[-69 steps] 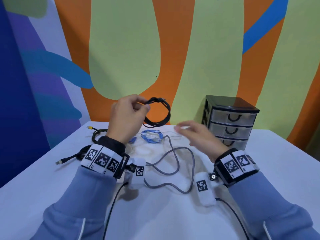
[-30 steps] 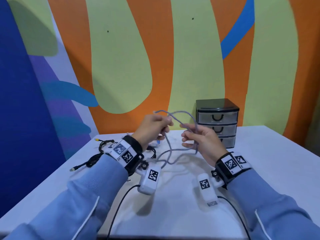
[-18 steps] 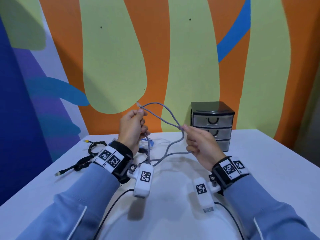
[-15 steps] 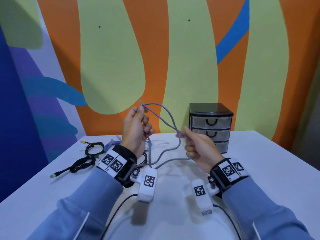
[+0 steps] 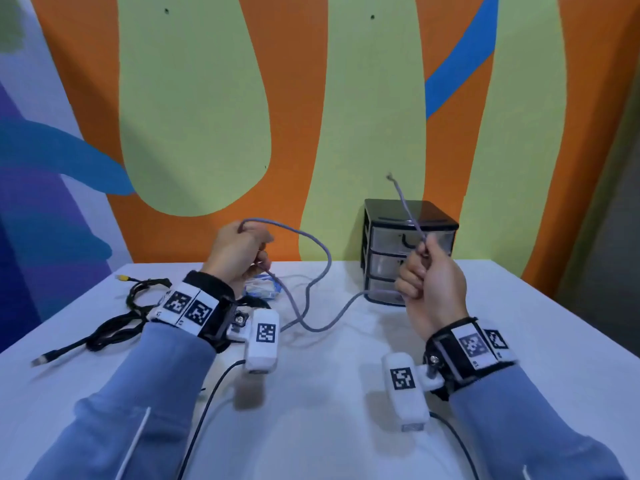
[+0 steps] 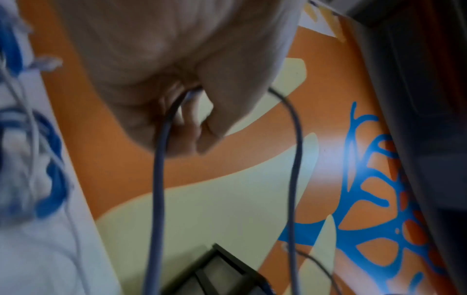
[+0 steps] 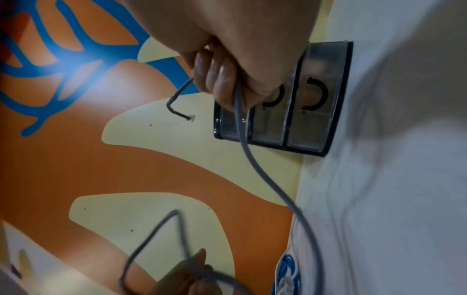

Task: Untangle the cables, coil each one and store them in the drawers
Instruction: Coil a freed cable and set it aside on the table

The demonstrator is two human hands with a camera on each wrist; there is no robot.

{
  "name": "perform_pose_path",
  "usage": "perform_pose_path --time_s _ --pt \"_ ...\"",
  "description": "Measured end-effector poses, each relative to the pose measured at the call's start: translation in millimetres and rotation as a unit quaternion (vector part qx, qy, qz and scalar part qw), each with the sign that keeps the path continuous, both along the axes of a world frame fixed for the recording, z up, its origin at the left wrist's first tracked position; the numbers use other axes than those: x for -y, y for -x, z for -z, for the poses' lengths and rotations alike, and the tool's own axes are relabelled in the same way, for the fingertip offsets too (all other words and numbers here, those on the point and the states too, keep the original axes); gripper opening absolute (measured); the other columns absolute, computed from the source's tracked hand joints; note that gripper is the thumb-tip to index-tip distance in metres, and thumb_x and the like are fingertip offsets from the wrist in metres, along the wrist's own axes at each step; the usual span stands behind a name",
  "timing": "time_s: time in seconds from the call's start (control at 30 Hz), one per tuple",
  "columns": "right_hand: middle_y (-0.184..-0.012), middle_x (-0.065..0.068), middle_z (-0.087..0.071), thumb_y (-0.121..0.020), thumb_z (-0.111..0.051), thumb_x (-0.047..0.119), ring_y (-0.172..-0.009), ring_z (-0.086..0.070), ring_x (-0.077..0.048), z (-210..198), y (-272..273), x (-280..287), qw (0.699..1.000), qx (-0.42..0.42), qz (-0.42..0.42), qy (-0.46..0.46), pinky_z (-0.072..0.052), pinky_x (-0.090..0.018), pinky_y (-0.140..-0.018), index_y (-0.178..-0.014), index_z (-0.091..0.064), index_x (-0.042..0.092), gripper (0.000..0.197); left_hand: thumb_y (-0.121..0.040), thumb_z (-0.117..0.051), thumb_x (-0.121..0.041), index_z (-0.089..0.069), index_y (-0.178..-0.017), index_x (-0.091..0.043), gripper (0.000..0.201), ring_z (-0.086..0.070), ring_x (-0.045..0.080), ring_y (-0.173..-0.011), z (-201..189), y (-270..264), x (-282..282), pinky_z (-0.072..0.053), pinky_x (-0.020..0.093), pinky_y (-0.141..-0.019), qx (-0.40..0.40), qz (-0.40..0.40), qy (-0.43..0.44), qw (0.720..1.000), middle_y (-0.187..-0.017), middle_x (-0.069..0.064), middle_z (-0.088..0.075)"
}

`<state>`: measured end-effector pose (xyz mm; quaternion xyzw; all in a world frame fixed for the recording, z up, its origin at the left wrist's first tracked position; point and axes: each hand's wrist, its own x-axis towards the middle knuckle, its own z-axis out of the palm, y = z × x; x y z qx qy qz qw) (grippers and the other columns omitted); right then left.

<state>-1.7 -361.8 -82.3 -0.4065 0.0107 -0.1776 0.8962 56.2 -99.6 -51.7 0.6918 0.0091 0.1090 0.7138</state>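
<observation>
A grey cable (image 5: 320, 258) hangs between my two raised hands above the white table (image 5: 540, 334). My left hand (image 5: 239, 252) grips a bend of it; two strands (image 6: 159, 179) drop from the curled fingers. My right hand (image 5: 427, 275) holds the cable near its free end, which sticks up with a clear plug (image 5: 390, 176) at the tip, seen bent in the right wrist view (image 7: 189, 117). The slack sags to the table (image 5: 311, 327). A black three-drawer unit (image 5: 388, 244) stands behind my right hand, its drawers (image 7: 313, 95) pushed in.
A coiled blue cable with a thin white one (image 5: 263, 289) lies behind my left hand. A black cable bundle (image 5: 114, 327) with a yellow-tipped plug (image 5: 121, 277) sprawls at the table's left. The painted wall stands close behind the table.
My hands have drawn apart: the right hand moved right, taking the cable's free end from beside the left hand. A black coil held 2.3 s ago is no longer in my left hand.
</observation>
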Motion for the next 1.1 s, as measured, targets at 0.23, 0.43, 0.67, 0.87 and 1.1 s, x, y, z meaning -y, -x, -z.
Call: perform_pose_path --time_s 0.23,0.43,0.67,0.87,1.1 --pt "-0.071 -0.002 -0.049 -0.112 -0.041 0.027 -0.058 -0.043 -0.015 -10.6 10.0 -11.1 0.994 0.036 -0.096 -0.038 -0.044 -0.026 -0.058 -0.108 -0.06 0.01 0.026 -0.078 -0.094 -0.016 -0.061 -0.139 -0.032 0.072 -0.066 0.018 -0.111 -28.5 31.4 -17.0 -0.049 0.033 -0.085 -0.011 0.11 -0.397 0.911 -0.124 0.004 -0.067" --pt "-0.096 -0.002 -0.07 -0.101 -0.062 0.021 -0.089 -0.067 -0.015 -15.0 20.0 -16.9 0.983 0.072 -0.171 0.004 -0.058 -0.034 -0.093 -0.103 -0.07 0.012 0.012 -0.081 -0.081 -0.01 -0.044 -0.148 -0.06 0.091 -0.038 0.007 -0.146 -53.3 66.2 -9.4 -0.037 0.04 -0.118 0.219 0.13 -0.36 0.898 -0.153 -0.008 -0.042" --pt "-0.075 0.006 -0.051 -0.096 -0.07 0.027 -0.063 -0.044 -0.008 -16.8 23.5 -15.8 0.985 0.043 -0.151 0.069 -0.043 -0.017 -0.058 -0.103 -0.072 0.019 0.011 -0.073 -0.093 -0.009 -0.065 -0.142 -0.038 0.08 -0.058 0.016 -0.138 -57.3 83.7 -17.2 -0.05 0.029 -0.108 0.102 0.416 -0.262 0.865 -0.14 0.0 -0.068" --pt "-0.084 -0.009 -0.075 -0.1 -0.062 0.018 -0.069 -0.072 -0.015 -21.0 29.6 -18.3 0.985 0.033 -0.163 0.039 -0.057 -0.017 -0.06 -0.104 -0.062 0.012 0.006 -0.092 -0.071 0.012 -0.07 -0.136 -0.031 0.061 -0.065 0.012 -0.129 -46.4 67.6 -28.8 -0.052 0.038 -0.111 0.076 0.36 -0.316 0.874 -0.132 -0.001 -0.073" --pt "-0.096 -0.033 -0.074 -0.102 -0.038 0.014 -0.078 -0.076 -0.034 -22.0 31.4 -19.6 0.969 0.029 -0.181 0.164 -0.062 -0.028 -0.067 -0.09 -0.065 0.0 0.032 -0.083 -0.04 0.02 -0.076 -0.118 -0.038 0.077 -0.065 0.001 -0.114 -33.5 46.4 7.3 -0.052 0.033 -0.103 0.252 0.069 -0.387 0.884 -0.122 -0.01 -0.073"
